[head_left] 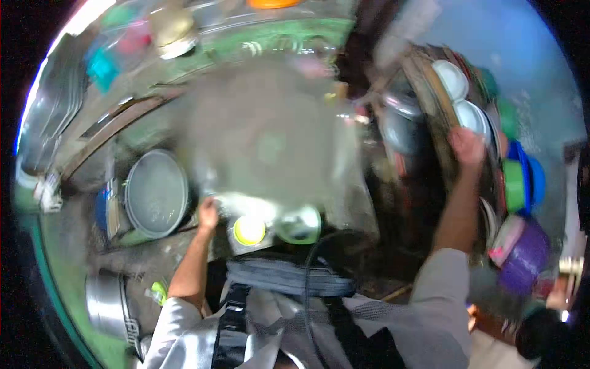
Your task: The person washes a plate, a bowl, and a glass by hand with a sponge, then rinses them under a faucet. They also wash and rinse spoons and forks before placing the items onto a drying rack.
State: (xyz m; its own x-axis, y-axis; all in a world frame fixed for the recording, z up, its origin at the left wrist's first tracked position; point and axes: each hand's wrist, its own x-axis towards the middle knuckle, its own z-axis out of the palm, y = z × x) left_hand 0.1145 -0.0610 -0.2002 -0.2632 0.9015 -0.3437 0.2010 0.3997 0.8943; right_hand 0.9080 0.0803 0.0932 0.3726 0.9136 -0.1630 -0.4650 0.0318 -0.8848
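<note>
1. Head view, right side: the right hand is stretched out to the rack, at the near end of a plank. It overlaps the lower white bowl. Blur hides the fingers, so I cannot tell whether they grip the bowl, the plank or neither.
2. The lower bowl stands on its side among other dishes; the upper white bowl is just beyond it, by the same plank.
3. Past the right hand, nearer the body, are a green tub, a blue tub just beside it and a purple tub.
4. Head view, left side: the left hand is held forward, between the round basin and the yellow bowl. Its fingers look bent, but I cannot tell whether they hold anything or touch either one.
5. The basin shows its broad grey face. The yellow bowl is in front of the body, near a greenish bowl.
6. Ahead, the middle is a grey blur too smeared to name. At the far edge is an orange thing, partly cut off.
7. A metal pot lies at the lower left, well apart from the left hand.
</note>
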